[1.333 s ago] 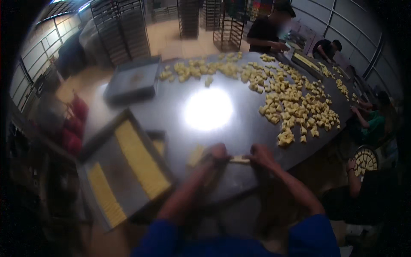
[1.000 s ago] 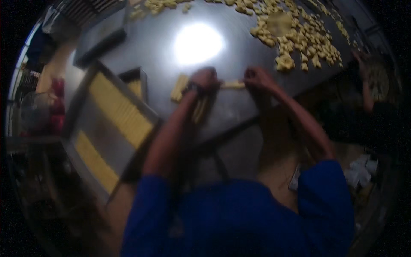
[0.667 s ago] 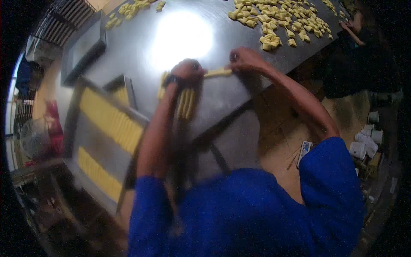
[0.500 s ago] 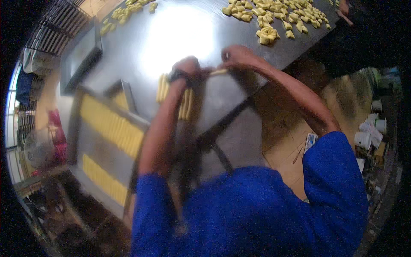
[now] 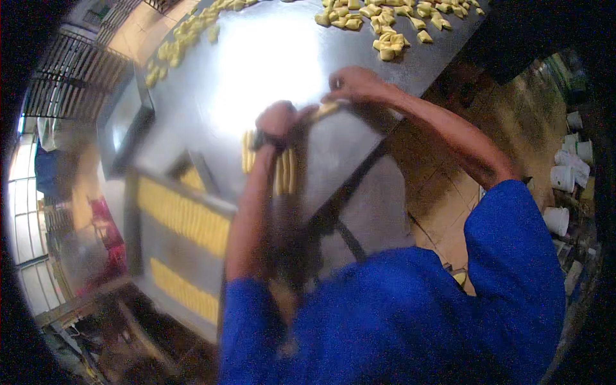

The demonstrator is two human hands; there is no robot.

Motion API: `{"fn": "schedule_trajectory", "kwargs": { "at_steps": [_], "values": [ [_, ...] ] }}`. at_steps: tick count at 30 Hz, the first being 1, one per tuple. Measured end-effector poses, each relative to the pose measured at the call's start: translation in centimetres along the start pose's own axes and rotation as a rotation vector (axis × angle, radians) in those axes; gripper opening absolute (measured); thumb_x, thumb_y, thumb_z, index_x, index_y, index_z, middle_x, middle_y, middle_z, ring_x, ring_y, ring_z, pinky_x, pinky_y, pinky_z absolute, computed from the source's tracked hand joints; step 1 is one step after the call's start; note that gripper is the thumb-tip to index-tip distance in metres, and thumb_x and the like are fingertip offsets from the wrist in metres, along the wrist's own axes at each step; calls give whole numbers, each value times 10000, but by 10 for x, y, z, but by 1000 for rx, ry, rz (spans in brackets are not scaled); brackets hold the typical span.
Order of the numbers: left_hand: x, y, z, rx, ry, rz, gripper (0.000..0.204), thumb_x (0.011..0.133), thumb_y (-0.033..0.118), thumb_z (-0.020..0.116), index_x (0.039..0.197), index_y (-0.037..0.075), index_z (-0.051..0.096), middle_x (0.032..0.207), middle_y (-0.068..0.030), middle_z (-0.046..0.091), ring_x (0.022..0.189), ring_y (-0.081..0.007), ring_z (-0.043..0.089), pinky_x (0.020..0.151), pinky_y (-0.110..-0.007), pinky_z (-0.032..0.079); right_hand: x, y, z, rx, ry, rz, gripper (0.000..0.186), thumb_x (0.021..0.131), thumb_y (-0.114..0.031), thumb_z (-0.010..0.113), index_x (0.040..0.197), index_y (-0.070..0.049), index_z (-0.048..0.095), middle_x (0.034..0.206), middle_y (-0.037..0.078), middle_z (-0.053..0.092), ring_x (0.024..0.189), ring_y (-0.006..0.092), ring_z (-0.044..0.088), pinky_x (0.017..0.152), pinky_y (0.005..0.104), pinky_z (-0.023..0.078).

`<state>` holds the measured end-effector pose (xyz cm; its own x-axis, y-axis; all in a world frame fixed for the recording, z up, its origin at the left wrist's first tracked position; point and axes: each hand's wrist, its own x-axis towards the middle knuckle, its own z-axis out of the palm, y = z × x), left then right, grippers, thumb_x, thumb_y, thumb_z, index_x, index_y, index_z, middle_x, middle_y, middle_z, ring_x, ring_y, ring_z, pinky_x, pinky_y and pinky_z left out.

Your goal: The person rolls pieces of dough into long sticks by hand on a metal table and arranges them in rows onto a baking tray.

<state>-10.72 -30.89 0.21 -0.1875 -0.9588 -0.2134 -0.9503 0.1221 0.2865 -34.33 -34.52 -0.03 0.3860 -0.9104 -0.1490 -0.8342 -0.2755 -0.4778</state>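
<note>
While the picture is blurred, the left hand (image 5: 277, 120) shows curled shut at the near edge of the grey metal surface (image 5: 256, 70), resting on a row of yellow dough sticks (image 5: 282, 170) that lie side by side there. The right hand (image 5: 354, 83) sits just beside it, fingers pinched on one end of a single dough stick (image 5: 326, 109) between the two hands. A heap of cut yellow dough pieces (image 5: 385, 25) lies farther back. To the left, a tray (image 5: 167, 256) carries two rows of sticks.
</note>
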Motion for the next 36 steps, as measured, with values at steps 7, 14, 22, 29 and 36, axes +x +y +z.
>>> {"fn": "schedule_trajectory", "kwargs": {
  "at_steps": [7,14,22,29,36],
  "values": [
    [1,4,-3,20,-1,-10,807,766,818,577,794,26,725,792,-192,710,699,-316,698,644,-444,542,-6,1,1,-48,62,-47,642,731,-737,687,901,-118,684,880,119,701,891,306,684,755,489,526],
    [5,-3,-1,5,50,-39,782,690,830,658,770,58,755,735,-133,724,704,-302,713,685,-397,558,3,1,-3,-133,42,-61,661,722,-755,681,893,-116,676,881,111,703,892,319,683,764,473,526],
    [8,-7,9,17,129,-61,772,698,811,666,746,46,753,711,-137,719,667,-302,706,625,-410,548,-1,-4,7,-100,198,-101,647,712,-713,728,843,-82,672,818,112,693,809,297,684,697,448,520],
    [6,-12,3,-78,95,-99,748,691,796,687,769,55,751,749,-129,728,694,-290,703,659,-418,544,6,-6,-1,-41,71,-12,637,717,-709,735,823,-83,693,803,103,691,777,287,679,702,448,519],
    [4,-9,5,-76,100,-115,721,733,755,689,815,40,744,773,-133,727,726,-296,706,668,-418,546,10,-14,-8,-96,23,-29,574,764,-640,743,868,-76,713,834,123,702,823,285,680,749,421,525]
  ]
}}
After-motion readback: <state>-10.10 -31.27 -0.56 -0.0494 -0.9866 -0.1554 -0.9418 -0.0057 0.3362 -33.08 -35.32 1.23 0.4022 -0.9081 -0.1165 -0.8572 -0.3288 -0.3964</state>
